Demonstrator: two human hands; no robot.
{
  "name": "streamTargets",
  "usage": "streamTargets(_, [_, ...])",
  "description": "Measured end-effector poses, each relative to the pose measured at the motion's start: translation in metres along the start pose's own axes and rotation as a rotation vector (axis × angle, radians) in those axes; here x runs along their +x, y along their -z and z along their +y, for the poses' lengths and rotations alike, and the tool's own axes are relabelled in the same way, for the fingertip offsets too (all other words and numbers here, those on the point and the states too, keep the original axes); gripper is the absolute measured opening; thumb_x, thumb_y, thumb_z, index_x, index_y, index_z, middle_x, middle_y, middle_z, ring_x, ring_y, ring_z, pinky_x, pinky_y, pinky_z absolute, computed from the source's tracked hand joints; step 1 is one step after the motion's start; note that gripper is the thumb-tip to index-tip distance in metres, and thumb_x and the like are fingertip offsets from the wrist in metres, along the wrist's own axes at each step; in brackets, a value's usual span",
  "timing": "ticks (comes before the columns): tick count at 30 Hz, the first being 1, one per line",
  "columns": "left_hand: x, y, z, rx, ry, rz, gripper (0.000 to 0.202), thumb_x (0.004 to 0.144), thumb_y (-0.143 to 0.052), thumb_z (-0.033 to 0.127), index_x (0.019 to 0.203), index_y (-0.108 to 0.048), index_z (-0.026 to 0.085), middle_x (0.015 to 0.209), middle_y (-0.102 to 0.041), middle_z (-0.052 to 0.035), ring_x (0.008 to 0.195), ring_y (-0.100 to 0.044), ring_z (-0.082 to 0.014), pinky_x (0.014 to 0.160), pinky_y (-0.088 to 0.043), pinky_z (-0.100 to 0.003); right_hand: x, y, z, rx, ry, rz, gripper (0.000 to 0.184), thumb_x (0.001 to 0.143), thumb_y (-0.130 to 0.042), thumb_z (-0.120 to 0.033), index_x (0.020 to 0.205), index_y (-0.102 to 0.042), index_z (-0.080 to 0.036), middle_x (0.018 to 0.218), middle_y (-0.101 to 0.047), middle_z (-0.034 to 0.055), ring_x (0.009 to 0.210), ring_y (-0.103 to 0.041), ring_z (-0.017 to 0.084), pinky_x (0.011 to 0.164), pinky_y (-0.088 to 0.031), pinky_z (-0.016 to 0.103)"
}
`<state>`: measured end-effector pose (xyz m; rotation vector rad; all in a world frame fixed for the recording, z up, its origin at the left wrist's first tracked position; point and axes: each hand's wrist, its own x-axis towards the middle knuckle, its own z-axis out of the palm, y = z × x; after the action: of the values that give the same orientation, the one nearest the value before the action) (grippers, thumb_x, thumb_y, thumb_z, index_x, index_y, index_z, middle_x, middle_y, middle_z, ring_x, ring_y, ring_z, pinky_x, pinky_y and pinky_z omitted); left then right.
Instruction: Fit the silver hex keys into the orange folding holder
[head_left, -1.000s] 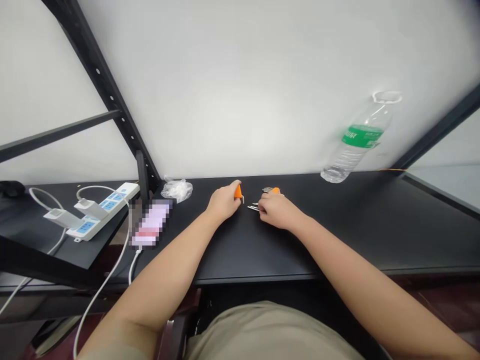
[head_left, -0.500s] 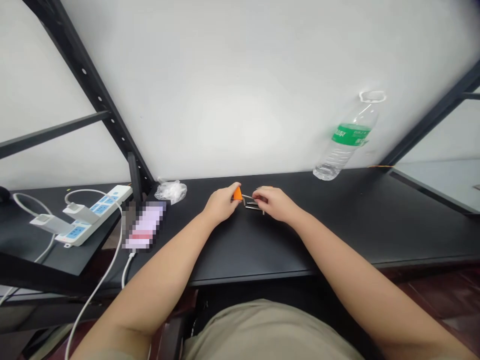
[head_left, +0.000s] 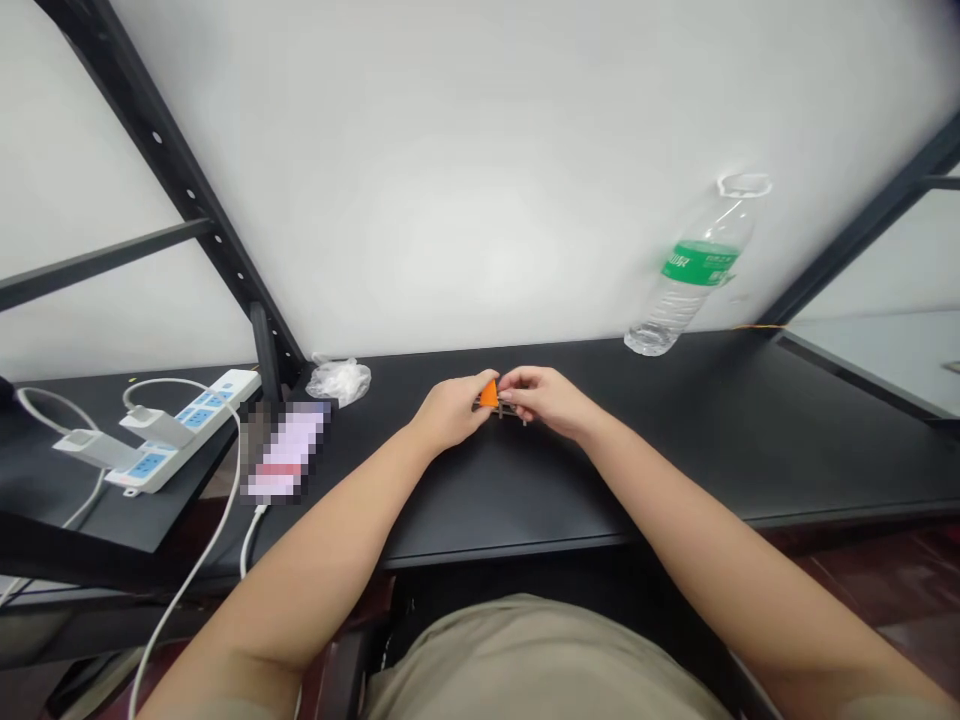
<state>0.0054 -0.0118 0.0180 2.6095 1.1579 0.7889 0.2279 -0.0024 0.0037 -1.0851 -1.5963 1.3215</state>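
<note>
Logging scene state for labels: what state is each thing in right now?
left hand, shut on orange holder
right hand, fingers pinched on metal keys
orange holder, held between both hands
water bottle, standing upright
power strip, two chargers plugged in
phone, lying flat, cable attached
plastic bag, crumpled

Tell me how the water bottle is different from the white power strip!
The water bottle is clear with a green label; the power strip is white with blue sockets. The water bottle stands upright by the wall on the right; the power strip lies flat on the left shelf. Both rest on black surfaces, away from the left hand and right hand, which pinch an orange piece.
</note>
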Motion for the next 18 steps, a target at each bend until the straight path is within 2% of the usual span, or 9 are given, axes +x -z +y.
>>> streamTargets(4, [0.001,-0.001,0.003,0.001,0.037,0.003,0.023,0.091,-0.06,0.028,0.114,-0.063,0.027,0.092,-0.071,0.0002,0.081,-0.066,-0.0166,0.072,-0.048,-0.024,0.001,-0.014,-0.001,-0.003,0.007,0.075,0.03,0.08,-0.079,-0.043,0.093,-0.068,-0.019,0.067,-0.066,0.002,0.056,-0.058,0.013,0.051,-0.046,0.026])
streamTargets(7, [0.001,0.0,-0.001,-0.027,0.089,0.02,0.03,0.089,-0.062,0.027,0.12,-0.062,0.027,0.097,-0.072,-0.0006,0.085,-0.068,-0.0171,0.076,-0.05,-0.024,-0.001,-0.019,-0.004,-0.107,0.058,0.114,0.028,0.083,-0.075,-0.044,0.091,-0.069,-0.019,0.068,-0.068,0.0029,0.058,-0.06,0.014,0.054,-0.048,0.027])
streamTargets(12, [0.001,-0.002,-0.009,-0.089,0.113,0.023,0.042,0.088,-0.064,0.029,0.13,-0.061,0.027,0.103,-0.073,-0.0007,0.088,-0.068,-0.0167,0.083,-0.052,-0.025,-0.006,-0.017,-0.009,-0.285,0.13,0.078,0.022,0.09,-0.065,-0.042,0.093,-0.067,-0.02,0.075,-0.069,0.0016,0.063,-0.06,0.015,0.061,-0.049,0.029])
streamTargets(15, [0.002,-0.004,-0.017,-0.097,0.111,0.051,0.048,0.089,-0.062,0.026,0.137,-0.057,0.025,0.108,-0.073,-0.0019,0.092,-0.068,-0.0167,0.087,-0.052,-0.026,-0.009,-0.004,-0.009,-0.63,0.255,0.089,0.017,0.094,-0.057,-0.033,0.096,-0.068,-0.021,0.089,-0.07,0.005,0.079,-0.063,0.019,0.075,-0.049,0.034])
streamTargets(18, [0.003,-0.006,-0.026,-0.087,0.133,0.063,0.054,0.09,-0.059,0.022,0.144,-0.052,0.025,0.112,-0.072,-0.0033,0.096,-0.068,-0.017,0.091,-0.052,-0.028,-0.012,0.006,-0.008,-1.05,0.355,-0.037,0.01,0.088,-0.061,-0.021,0.09,-0.071,-0.02,0.099,-0.067,0.01,0.093,-0.062,0.024,0.083,-0.046,0.036])
